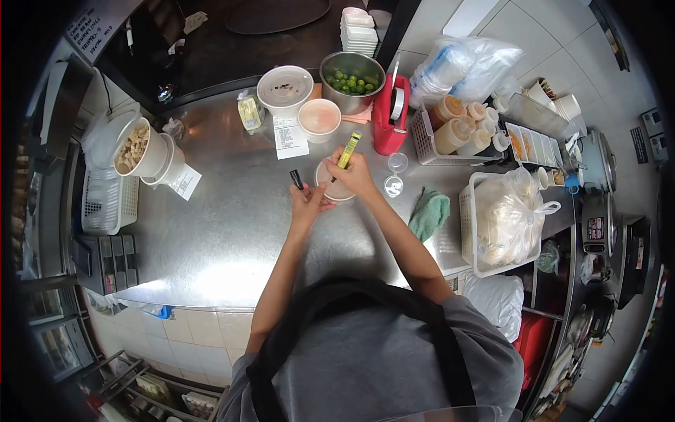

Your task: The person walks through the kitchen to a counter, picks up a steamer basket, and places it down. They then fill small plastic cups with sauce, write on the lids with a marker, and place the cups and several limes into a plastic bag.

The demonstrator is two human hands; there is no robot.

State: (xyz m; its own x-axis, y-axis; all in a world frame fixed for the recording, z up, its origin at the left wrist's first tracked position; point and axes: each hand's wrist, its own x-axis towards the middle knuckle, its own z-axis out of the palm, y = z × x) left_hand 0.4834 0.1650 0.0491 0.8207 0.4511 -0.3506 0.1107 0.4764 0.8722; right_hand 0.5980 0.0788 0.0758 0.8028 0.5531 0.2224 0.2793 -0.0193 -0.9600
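My right hand point(353, 176) is closed around a yellow marker point(350, 149), its tip down at the pale lid of a round tub point(325, 172). The tip itself is hard to make out behind the fingers. Between the fingers of my left hand point(309, 202) a black marker cap point(296, 179) sticks up, and the same hand touches the near left edge of the tub. Just behind the tub lie a printed receipt point(290, 138) and a second lidded tub point(320, 118). Both hands are over the steel counter point(211, 232).
A larger lidded tub point(284, 88), a pot of green limes point(351, 74) and a red container point(390, 123) line the back. On the right are two small clear cups point(396, 174), a green cloth point(429, 214), a basket of bags point(478, 246) and sauce bottles point(453, 133). Tubs point(165, 165) stand left.
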